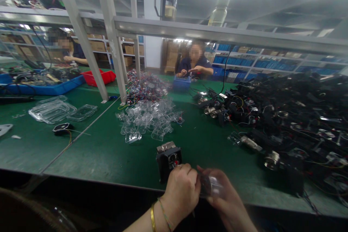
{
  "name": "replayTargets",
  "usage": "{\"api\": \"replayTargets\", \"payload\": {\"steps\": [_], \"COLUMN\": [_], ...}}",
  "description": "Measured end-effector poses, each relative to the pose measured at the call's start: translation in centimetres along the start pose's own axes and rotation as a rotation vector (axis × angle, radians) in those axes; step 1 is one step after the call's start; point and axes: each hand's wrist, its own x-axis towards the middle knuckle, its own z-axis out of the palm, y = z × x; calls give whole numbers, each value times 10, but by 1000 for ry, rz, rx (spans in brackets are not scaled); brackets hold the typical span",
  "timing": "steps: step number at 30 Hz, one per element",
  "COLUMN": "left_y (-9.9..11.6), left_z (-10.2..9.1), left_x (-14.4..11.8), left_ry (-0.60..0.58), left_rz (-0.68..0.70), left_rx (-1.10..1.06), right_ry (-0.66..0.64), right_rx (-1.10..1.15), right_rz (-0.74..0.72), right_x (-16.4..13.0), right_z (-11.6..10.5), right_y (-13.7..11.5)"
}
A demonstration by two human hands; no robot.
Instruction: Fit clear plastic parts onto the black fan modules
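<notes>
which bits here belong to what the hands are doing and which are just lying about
Likely part of it:
- clear plastic piece in the right hand
- black-cased unit by the left hand

Apparently just lying about:
- red bin
- black-handled jug
- white scrap

Clear plastic piece (215, 185) in the grip, black housing (162, 168) just beyond

Glossy and blurred, the piece sits in the right hand's (228, 197) fingers, close beside the left hand (183, 186). Past the left knuckles stands the housing, a red part (176, 162) showing inside, a silvery metal fitting (166, 147) along its far side.
</notes>
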Motion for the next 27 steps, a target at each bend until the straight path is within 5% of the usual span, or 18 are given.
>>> {"api": "replayTargets", "payload": {"steps": [27], "left_y": [-5], "left_z": [1], "left_x": [-1], "left_ry": [105], "left_rz": [-69], "left_rx": [-164], "right_ry": [49], "right_rx": [92], "right_rz": [12], "right_x": [1], "right_z": [17], "right_y": [6]}}
